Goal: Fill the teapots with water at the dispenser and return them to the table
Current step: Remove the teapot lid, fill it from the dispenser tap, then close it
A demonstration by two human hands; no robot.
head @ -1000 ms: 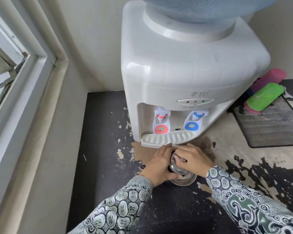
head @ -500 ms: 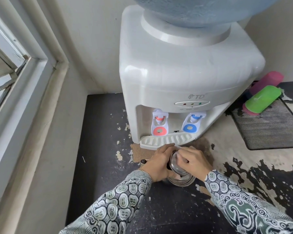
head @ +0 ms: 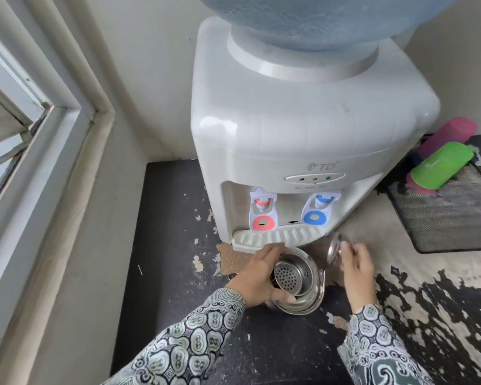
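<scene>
Both hands work low in front of the dispenser [head: 303,129]. The left hand [head: 257,276] curls round the side of a steel teapot [head: 297,284], fingers over its far rim and thumb hooked on the near edge. The right hand [head: 357,266] pinches the lid [head: 334,247] between fingertips and thumb, holding it tilted on edge just to the right of the pot and apart from it; the lid is blurred.

The teapot is round and shiny, of bare metal with a wide open mouth. Inside sits a steel strainer [head: 290,276], a cup with rows of small holes in its bottom and wall. The pot rests on the dark, peeling tabletop [head: 164,245] between the two hands, just before the drip tray [head: 278,236], below and between the red tap [head: 263,209] and the blue tap [head: 318,208]. Whether any water is in it cannot be told.

Both forearms wear patterned sleeves [head: 195,340] in grey-green and white. Beyond the right hand, well apart, lie a green cup [head: 442,165] and a pink cup [head: 450,133] on a black mesh mat [head: 450,218]. Past the left hand stands a window frame [head: 53,134]. A blue water bottle [head: 317,20] tops the dispenser.
</scene>
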